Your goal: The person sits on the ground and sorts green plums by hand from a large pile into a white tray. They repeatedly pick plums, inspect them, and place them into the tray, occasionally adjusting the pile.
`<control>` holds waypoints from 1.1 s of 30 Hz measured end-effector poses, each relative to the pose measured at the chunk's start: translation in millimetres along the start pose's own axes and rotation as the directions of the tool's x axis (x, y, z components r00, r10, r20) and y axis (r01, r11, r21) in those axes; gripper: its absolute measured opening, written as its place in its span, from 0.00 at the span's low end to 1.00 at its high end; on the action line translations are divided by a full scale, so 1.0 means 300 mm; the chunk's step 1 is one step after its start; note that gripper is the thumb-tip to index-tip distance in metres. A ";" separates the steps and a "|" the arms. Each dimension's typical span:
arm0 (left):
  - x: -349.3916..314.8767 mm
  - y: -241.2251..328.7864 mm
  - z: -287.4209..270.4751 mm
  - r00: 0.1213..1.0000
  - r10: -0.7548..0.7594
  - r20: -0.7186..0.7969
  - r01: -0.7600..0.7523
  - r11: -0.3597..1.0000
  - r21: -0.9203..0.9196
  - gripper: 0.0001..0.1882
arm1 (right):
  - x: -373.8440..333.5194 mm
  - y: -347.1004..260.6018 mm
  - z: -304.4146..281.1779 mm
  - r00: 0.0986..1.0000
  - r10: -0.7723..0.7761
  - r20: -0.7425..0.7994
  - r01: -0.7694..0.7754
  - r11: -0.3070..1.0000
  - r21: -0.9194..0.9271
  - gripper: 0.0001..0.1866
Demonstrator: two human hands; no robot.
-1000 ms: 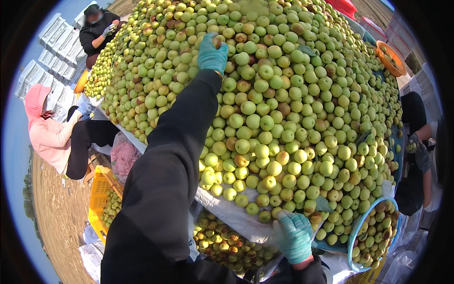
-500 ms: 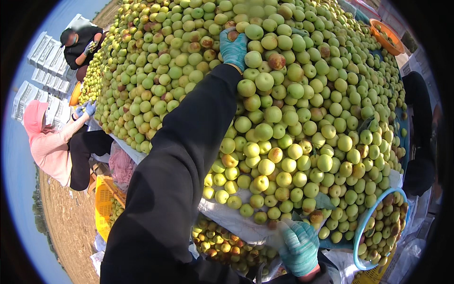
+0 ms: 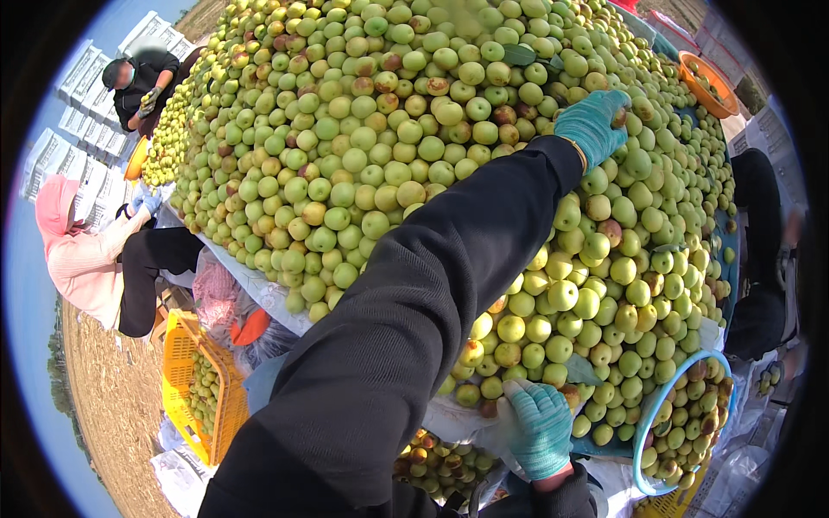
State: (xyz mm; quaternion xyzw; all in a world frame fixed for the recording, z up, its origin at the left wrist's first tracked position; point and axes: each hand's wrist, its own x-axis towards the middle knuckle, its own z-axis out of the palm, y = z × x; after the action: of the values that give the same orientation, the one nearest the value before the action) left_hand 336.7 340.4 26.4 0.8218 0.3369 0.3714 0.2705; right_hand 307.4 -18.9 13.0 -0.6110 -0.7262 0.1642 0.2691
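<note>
We look down on a broad heap of green jujubes (image 3: 354, 160), many blushed brown, spread over a white sheet (image 3: 473, 425). Our left hand (image 3: 590, 128), in a teal knit glove, reaches across to the heap's upper right, its fingers curled around a red-brown jujube (image 3: 619, 118). Our right hand (image 3: 537, 430), gloved alike, is at the heap's near edge, fingers bent; we cannot tell whether they grip anything. Just right of it, a blue-rimmed basket (image 3: 640, 449) holds browner fruit.

Each jujube looks light, firm and smooth-skinned, so we judge it could roll or slip under a careless pinch, though the knit glove should add grip. The skin probably bruises if squeezed hard. The best hold seems to be around its rounded middle, thumb opposite fingers, lifting gently because neighbouring fruit lies loose and may tumble.
</note>
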 end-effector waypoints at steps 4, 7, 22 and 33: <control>-0.149 0.019 -0.157 0.973 0.225 -0.056 -0.225 0.974 0.002 0.18 | -0.012 0.016 -0.008 0.999 0.036 -0.019 -0.036 0.999 0.007 0.13; -0.340 0.051 -0.371 0.970 -0.241 0.007 0.230 0.916 -0.327 0.16 | -0.004 0.001 -0.028 0.969 0.246 -0.008 -0.226 0.903 0.366 0.17; -0.134 -0.466 -0.428 0.955 -0.284 -0.083 0.276 0.754 0.596 0.29 | 0.040 -0.027 -0.052 0.661 0.483 0.575 -0.046 -0.738 0.673 0.21; -0.025 -0.357 -0.337 0.858 -0.475 0.195 0.506 0.847 -0.164 0.53 | 0.017 -0.004 -0.038 0.745 0.500 0.441 -0.148 -0.521 0.840 0.33</control>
State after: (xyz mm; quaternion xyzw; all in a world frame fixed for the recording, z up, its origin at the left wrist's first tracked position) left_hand 215.0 421.5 7.1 0.7000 0.4741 0.2615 0.4656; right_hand 312.7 -15.1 23.8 -0.3400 0.0227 0.6861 0.6428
